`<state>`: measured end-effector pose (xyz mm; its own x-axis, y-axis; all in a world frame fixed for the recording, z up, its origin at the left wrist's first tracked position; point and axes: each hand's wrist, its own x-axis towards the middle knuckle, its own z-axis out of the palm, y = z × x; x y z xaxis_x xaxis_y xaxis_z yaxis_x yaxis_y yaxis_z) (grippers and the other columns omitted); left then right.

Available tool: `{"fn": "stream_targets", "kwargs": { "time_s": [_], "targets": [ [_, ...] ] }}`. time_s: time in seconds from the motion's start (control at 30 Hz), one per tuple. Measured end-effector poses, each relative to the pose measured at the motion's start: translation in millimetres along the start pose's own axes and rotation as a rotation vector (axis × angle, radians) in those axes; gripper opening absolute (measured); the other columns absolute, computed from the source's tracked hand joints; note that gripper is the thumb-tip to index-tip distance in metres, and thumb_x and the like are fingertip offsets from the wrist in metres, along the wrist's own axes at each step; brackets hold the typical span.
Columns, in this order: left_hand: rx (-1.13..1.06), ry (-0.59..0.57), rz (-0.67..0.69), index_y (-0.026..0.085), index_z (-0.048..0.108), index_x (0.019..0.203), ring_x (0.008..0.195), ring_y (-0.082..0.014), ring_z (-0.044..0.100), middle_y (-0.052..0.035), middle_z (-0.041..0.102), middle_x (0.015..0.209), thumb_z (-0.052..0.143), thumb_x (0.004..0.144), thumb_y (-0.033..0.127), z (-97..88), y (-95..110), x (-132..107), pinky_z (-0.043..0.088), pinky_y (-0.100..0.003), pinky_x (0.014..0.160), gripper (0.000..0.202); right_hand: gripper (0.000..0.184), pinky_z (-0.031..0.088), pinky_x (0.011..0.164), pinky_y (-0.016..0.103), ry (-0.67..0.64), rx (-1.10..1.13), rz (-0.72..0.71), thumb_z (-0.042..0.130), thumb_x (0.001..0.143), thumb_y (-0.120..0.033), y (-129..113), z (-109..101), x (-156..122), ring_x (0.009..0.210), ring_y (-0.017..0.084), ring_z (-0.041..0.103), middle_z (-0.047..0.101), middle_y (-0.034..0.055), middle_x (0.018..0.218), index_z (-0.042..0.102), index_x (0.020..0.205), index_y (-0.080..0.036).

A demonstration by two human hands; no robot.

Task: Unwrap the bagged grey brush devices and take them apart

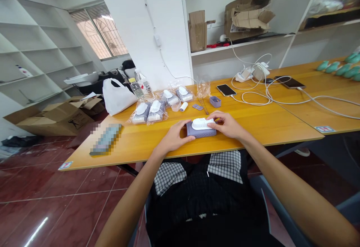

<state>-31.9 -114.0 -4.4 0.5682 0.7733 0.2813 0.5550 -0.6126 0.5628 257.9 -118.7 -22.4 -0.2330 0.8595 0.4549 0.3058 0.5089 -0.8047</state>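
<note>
A small purple box with a white ribbed insert [201, 126] lies on the wooden table [253, 127] near its front edge. My left hand [174, 137] grips the box's left end, thumb and fingers curled around it. My right hand [227, 124] holds the right end, its fingers closed on the white insert and the box's rim. Behind the box lie several clear bags [157, 111] with the same purple and white items inside.
A purple lid [215, 101], a white cylinder [183, 106] and small parts lie behind the box. A phone [226, 90] on a cable, a power strip [247, 74], a white plastic bag [116, 97], water bottles [142, 86] and a blurred flat object [106, 139] share the table.
</note>
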Motion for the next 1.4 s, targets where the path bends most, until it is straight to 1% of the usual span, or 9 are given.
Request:
{"fn": "stream_targets", "kwargs": {
  "time_s": [0.2,0.33,0.67,0.9,1.03,1.1,1.17,1.23,1.4],
  "targets": [
    [0.003,-0.006,0.004,0.028,0.054,0.151,0.143,-0.0341,0.059,-0.0101,0.061,0.156,0.079,0.093,0.049,0.9,2,1,0.046,-0.055,0.122,0.067,0.019,0.052,0.075,0.038,0.127,-0.061,-0.013,0.074,0.091,-0.042,-4,0,0,0.098,0.027,0.070,0.078,0.0079,0.104,0.080,0.099,-0.025],
    [-0.004,-0.002,0.005,0.028,0.055,0.151,0.142,-0.0339,0.059,-0.0101,0.061,0.155,0.079,0.092,0.050,1.5,2,1,0.048,-0.054,0.121,0.067,0.013,0.051,0.086,0.042,0.096,-0.161,-0.102,0.076,0.091,-0.038,-10,-5,2,0.095,0.027,0.071,0.079,0.0064,0.097,0.078,0.089,-0.025],
    [0.041,0.004,0.033,0.026,0.059,0.148,0.138,-0.0336,0.063,-0.0099,0.066,0.150,0.081,0.090,0.052,-0.3,4,2,0.046,-0.054,0.122,0.067,0.011,0.051,0.080,0.039,0.047,-0.243,-0.232,0.071,0.090,-0.021,-27,-6,4,0.082,0.023,0.068,0.076,0.0053,0.084,0.074,0.080,-0.023],
    [-0.019,-0.012,0.095,0.028,0.064,0.139,0.134,-0.0311,0.065,-0.0083,0.068,0.145,0.078,0.093,0.050,-1.6,10,3,0.049,-0.052,0.120,0.052,0.011,0.053,0.072,0.037,0.072,-0.165,-0.070,0.072,0.090,-0.031,-14,-12,3,0.075,0.022,0.068,0.077,0.0048,0.082,0.075,0.082,-0.023],
    [-0.023,-0.013,0.086,0.029,0.065,0.138,0.134,-0.0314,0.064,-0.0077,0.068,0.144,0.078,0.093,0.051,-1.0,10,4,0.049,-0.053,0.119,0.051,0.011,0.055,0.074,0.037,0.049,-0.159,-0.126,0.076,0.088,-0.034,-17,-10,1,0.097,0.026,0.070,0.076,0.0085,0.107,0.076,0.093,-0.025],
    [-0.019,-0.011,0.085,0.029,0.064,0.139,0.134,-0.0314,0.064,-0.0077,0.068,0.145,0.079,0.093,0.050,-0.7,10,4,0.048,-0.053,0.119,0.052,0.023,0.055,0.076,0.036,0.010,-0.148,-0.118,0.082,0.085,-0.036,-19,-6,-1,0.107,0.028,0.069,0.074,0.0090,0.120,0.077,0.105,-0.026],
    [-0.015,-0.006,0.079,0.029,0.064,0.139,0.134,-0.0316,0.064,-0.0078,0.068,0.145,0.079,0.093,0.050,-0.4,10,4,0.048,-0.052,0.119,0.054,0.027,0.055,0.077,0.037,-0.021,-0.157,-0.082,0.083,0.084,-0.035,-20,-1,-1,0.100,0.027,0.070,0.076,0.0074,0.116,0.076,0.109,-0.026],
    [-0.011,-0.002,0.068,0.028,0.064,0.139,0.133,-0.0321,0.064,-0.0080,0.068,0.144,0.080,0.092,0.051,-0.2,10,3,0.049,-0.052,0.119,0.055,0.018,0.054,0.080,0.039,-0.025,-0.192,-0.078,0.081,0.087,-0.033,-20,3,0,0.092,0.026,0.070,0.079,0.0054,0.105,0.077,0.104,-0.026],
    [-0.010,-0.003,0.067,0.027,0.063,0.139,0.133,-0.0315,0.064,-0.0086,0.068,0.144,0.081,0.092,0.049,-0.1,10,3,0.048,-0.052,0.119,0.055,0.004,0.052,0.096,0.047,-0.027,-0.282,-0.133,0.078,0.092,-0.031,-21,2,3,0.103,0.030,0.072,0.082,0.0066,0.106,0.081,0.093,-0.028]
  ]
}}
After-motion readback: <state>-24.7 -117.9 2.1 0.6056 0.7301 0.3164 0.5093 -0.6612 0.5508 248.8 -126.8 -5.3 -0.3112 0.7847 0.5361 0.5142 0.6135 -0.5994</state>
